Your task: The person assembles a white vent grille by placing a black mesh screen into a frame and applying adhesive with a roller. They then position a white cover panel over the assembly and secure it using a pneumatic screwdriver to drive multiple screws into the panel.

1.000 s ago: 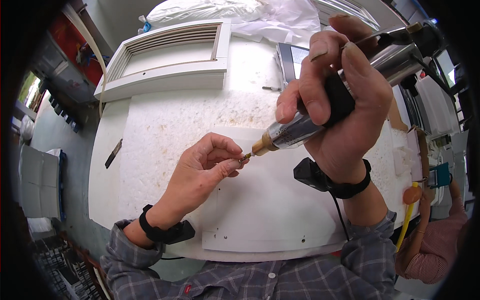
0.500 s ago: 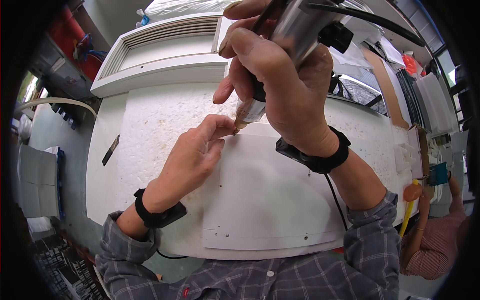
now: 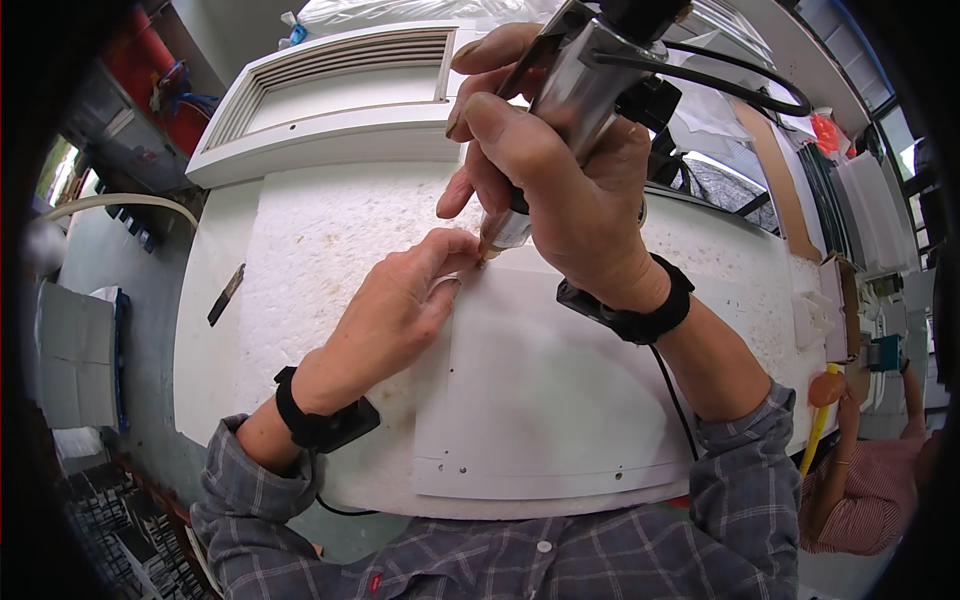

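My right hand [image 3: 570,170] is wrapped around a silver power screwdriver [image 3: 575,100], which leans with its tip down and to the left. Its brass-coloured nose meets the far left corner of a flat white panel [image 3: 560,390]. Beside that nose, my left hand [image 3: 395,310] has thumb and forefinger drawn together at the corner. Whatever they pinch is too small and hidden to make out. Small holes or fittings dot the panel's near edge.
Under the panel lies a worn white foam sheet [image 3: 310,260] on the table. A white louvred frame [image 3: 330,140] stands at the back, and a dark flat tool [image 3: 227,295] lies at left. A black cable [image 3: 675,400] hangs from my right wrist. Another person's arm [image 3: 840,450] shows at right.
The whole view has shifted slightly, so things sit a little further right. More of the screwdriver's upper end now shows, while its tip stays at the panel corner. Both hands keep their hold.
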`<state>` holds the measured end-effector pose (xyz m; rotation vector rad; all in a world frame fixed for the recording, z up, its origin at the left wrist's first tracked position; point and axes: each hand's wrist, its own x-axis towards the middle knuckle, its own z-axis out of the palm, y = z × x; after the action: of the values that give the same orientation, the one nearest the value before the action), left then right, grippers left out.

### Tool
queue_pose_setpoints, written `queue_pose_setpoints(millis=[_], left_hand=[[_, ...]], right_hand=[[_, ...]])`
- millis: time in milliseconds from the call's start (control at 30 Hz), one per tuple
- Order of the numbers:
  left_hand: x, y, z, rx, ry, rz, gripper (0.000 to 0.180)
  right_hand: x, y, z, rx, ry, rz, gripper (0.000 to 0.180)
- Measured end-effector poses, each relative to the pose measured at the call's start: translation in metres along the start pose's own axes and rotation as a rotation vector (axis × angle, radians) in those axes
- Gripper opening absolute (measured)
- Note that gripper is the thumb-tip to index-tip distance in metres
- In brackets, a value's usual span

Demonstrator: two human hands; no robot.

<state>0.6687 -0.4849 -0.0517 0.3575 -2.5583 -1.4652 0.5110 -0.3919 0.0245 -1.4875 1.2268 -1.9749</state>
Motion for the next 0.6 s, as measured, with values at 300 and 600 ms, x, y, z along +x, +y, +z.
queue_pose_setpoints(millis=[300,600], left_hand=[[-0.028,-0.004,0.003,0.602,-0.039,0.154,0.07],[-0.032,0.001,0.01,0.832,-0.014,0.24,0.068]], right_hand=[[-0.001,0.009,0.0,0.062,-0.029,-0.057,0.021],[0.0,0.009,-0.004,0.105,-0.082,-0.026,0.016]])
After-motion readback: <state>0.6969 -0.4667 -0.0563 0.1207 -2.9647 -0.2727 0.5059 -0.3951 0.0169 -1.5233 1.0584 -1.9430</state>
